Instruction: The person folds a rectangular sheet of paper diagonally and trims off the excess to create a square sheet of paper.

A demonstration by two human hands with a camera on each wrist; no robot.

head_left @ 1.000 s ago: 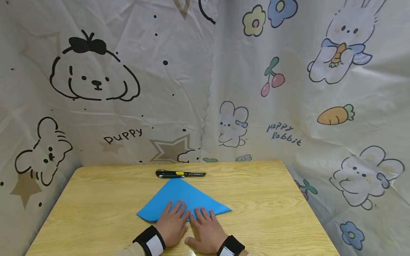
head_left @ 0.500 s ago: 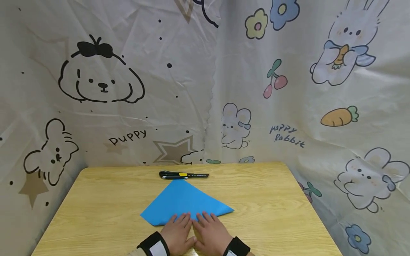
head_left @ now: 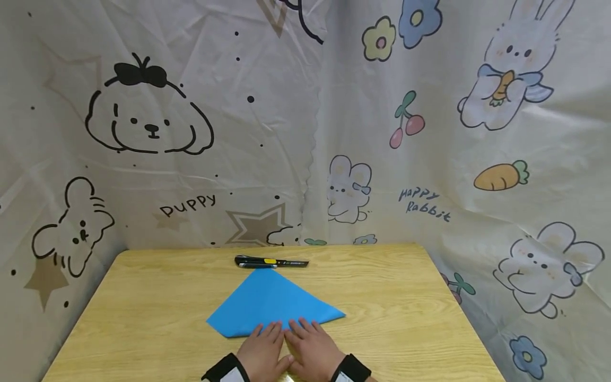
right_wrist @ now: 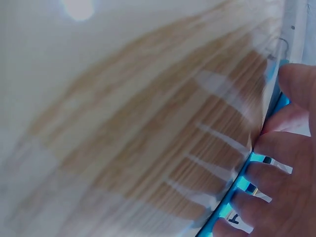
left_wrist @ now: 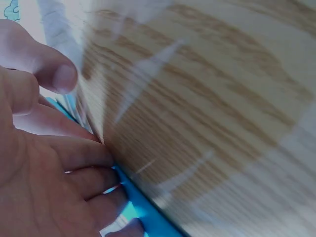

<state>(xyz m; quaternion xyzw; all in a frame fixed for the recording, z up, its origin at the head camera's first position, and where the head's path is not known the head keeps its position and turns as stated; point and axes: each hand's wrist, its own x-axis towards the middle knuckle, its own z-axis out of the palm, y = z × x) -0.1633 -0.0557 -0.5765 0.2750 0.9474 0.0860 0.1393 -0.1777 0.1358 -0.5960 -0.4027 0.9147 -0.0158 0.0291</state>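
A folded sheet of blue paper (head_left: 272,300), roughly a triangle with a blunt lower left corner, lies on the wooden table. My left hand (head_left: 261,350) rests its extended fingertips on the paper's near edge. Beside it, my right hand (head_left: 314,347) presses the same edge with straight fingers. The two hands nearly meet at the index fingers and thumbs. From the left wrist, the fingers (left_wrist: 84,153) are seen along the blue edge (left_wrist: 150,212); the right wrist view shows the other fingers (right_wrist: 271,175) likewise. The fingertips cover the middle of that edge.
A black and yellow utility knife (head_left: 272,261) lies just beyond the paper's far corner. The wood-grain table (head_left: 406,318) extends to both sides. Behind it hangs a pale cloth (head_left: 267,122) printed with cartoon animals. Each wrist wears a black band (head_left: 352,369).
Both hands have drawn back toward the near edge of the paper, and the thumbs have come together. The paper's lower left part now lies folded with a sharper edge. The view has shifted slightly.
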